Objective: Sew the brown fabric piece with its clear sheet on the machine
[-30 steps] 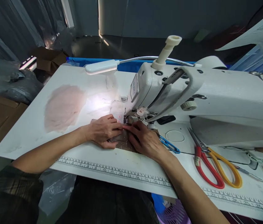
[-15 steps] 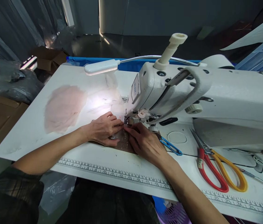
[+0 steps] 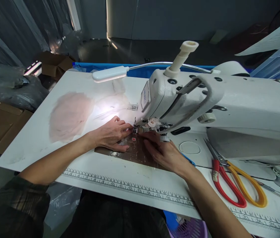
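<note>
My left hand [image 3: 111, 134] lies on the table with its fingertips pressed together at the presser foot [image 3: 135, 129] of a white sewing machine [image 3: 204, 96]. It pins down a small sheer, shiny piece [image 3: 121, 143] that is mostly hidden under it. My right hand [image 3: 163, 151] lies flat on the brown metal plate [image 3: 136, 152], its fingers stretched toward the same foot from the right. A small pale fabric flower [image 3: 153, 122] sits on the machine just above the foot.
A stack of sheer pink fabric pieces [image 3: 69, 114] lies at the left of the white table [image 3: 30, 138]. A gooseneck lamp [image 3: 109, 73] lights the needle area. Red and yellow scissors [image 3: 231, 180] and blue snips [image 3: 187, 159] lie to the right. A ruler [image 3: 130, 187] is printed along the near edge.
Both hands have slid slightly away from me toward the needle, uncovering more of the brown plate. The camera has shifted a little.
</note>
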Available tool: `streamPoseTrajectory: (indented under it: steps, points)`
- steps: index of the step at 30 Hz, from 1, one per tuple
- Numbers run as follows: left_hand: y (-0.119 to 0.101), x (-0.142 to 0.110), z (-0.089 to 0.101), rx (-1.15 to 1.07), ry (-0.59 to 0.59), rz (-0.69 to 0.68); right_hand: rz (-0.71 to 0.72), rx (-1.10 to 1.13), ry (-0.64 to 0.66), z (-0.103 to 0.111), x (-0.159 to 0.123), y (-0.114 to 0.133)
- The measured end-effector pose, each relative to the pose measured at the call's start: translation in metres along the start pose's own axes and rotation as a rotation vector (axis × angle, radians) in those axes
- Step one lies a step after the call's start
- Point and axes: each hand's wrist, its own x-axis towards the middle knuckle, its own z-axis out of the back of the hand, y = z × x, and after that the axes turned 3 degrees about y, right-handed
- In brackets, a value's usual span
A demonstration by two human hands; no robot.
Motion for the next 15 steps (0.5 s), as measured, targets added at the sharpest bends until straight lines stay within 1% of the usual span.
streamPoseTrajectory:
  steps: [2,4,6,8,10,12,15]
  points:
    - [0.001,0.0,0.0,0.005,0.015,0.009,-0.054,0.138,0.041,0.01,0.0,0.0]
    - [0.001,0.001,0.0,0.012,0.02,0.014,-0.106,0.214,0.085,0.018,0.0,0.001]
    - [0.002,0.001,0.0,0.018,0.018,0.016,-0.142,0.25,0.115,0.021,0.002,0.0]
    - [0.003,0.001,0.0,0.02,0.015,0.021,-0.161,0.286,0.128,0.02,0.005,-0.004]
    - [0.003,0.002,0.0,0.018,0.013,0.021,-0.188,0.311,0.107,0.015,0.008,-0.011]
    - [0.003,0.002,0.0,0.013,0.016,0.017,-0.226,0.322,0.048,0.008,0.011,-0.018]
    - [0.003,0.001,-0.001,0.004,0.005,0.025,-0.263,0.354,-0.012,0.004,0.011,-0.021]
